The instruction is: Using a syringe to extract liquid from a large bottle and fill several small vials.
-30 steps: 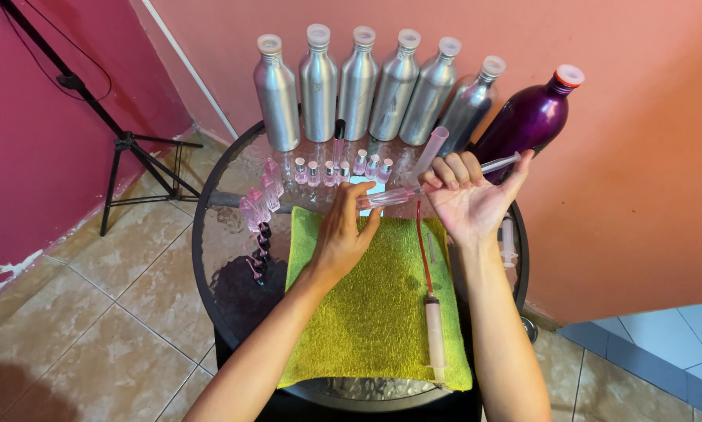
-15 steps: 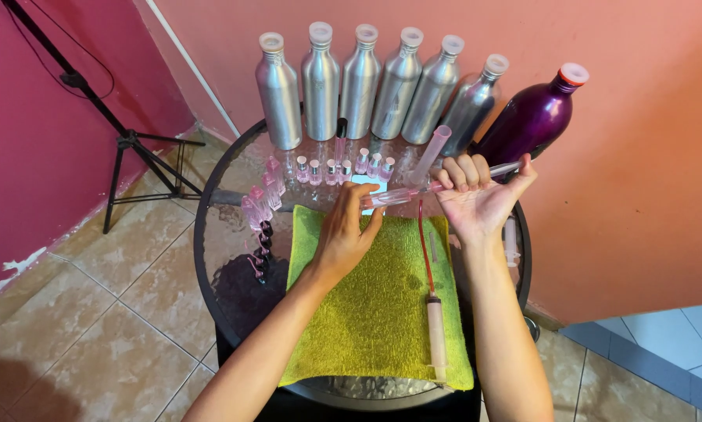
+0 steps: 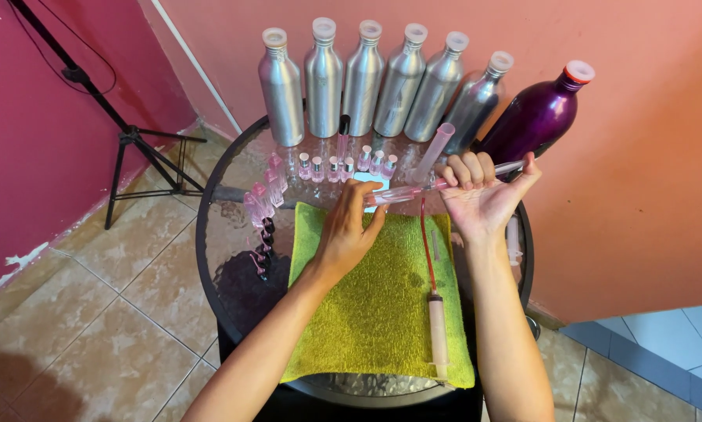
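My right hand (image 3: 484,199) is palm up over the towel's far edge, its fingers curled around a clear pink-tinted syringe (image 3: 413,190) that lies level across it. My left hand (image 3: 349,230) reaches in from the left and pinches that syringe's left end with its fingertips. Both hands hover over a green towel (image 3: 374,312) spread on a round glass table (image 3: 210,266). A second syringe (image 3: 438,336) with a thin red tube (image 3: 424,242) lies along the towel's right side.
Several silver bottles (image 3: 367,78) and a purple bottle (image 3: 535,117) line the pink wall behind the table. Small pink vials (image 3: 343,166) stand in a row in front of them, and more vials (image 3: 261,195) at the left. A black tripod (image 3: 132,141) stands on the tiled floor.
My right hand's fingers have closed from an open palm around the clear syringe. My left hand has stayed at the syringe's left end.
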